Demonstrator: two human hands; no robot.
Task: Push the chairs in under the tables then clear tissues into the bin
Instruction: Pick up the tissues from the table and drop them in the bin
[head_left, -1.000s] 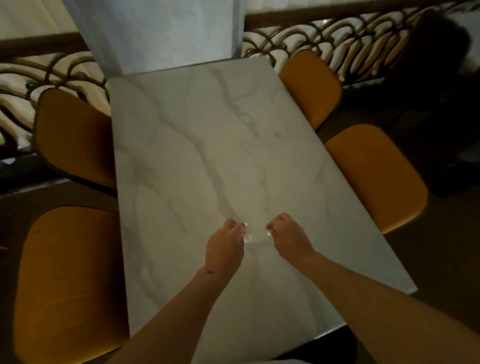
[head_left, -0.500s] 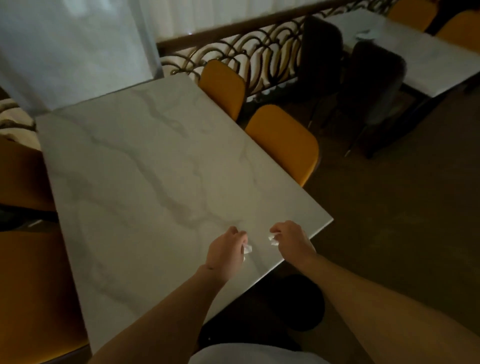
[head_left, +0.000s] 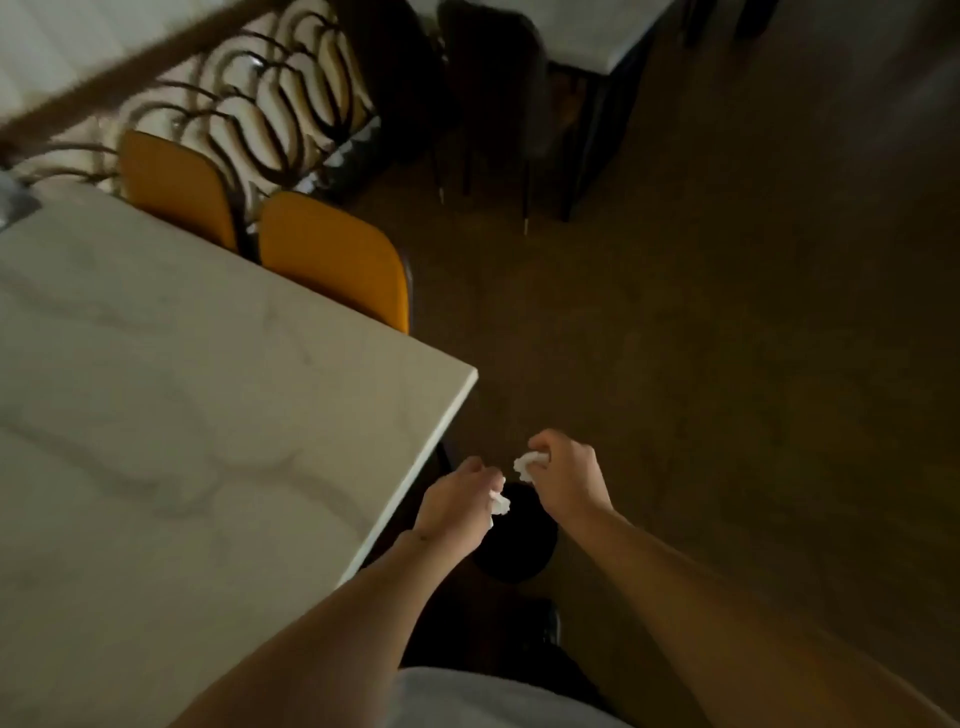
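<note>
My left hand (head_left: 454, 506) is closed around a crumpled white tissue (head_left: 500, 501), just past the corner of the white marble table (head_left: 208, 415). Beside it my right hand (head_left: 563, 478) grips a second white tissue (head_left: 529, 464). Both hands hover directly above a round black bin (head_left: 519, 540) that stands on the floor by the table's corner; the hands and tissues hide part of its opening. Two orange chairs (head_left: 337, 260) sit tucked against the table's right side.
A dark brown floor (head_left: 727, 389) spreads to the right. Two dark chairs (head_left: 493, 78) stand at another white table (head_left: 571, 31) at the top. A curved-pattern railing (head_left: 249, 93) runs behind the orange chairs.
My view has swung right and down. Both hands carried the tissues off the tabletop, past its corner, to above the black bin.
</note>
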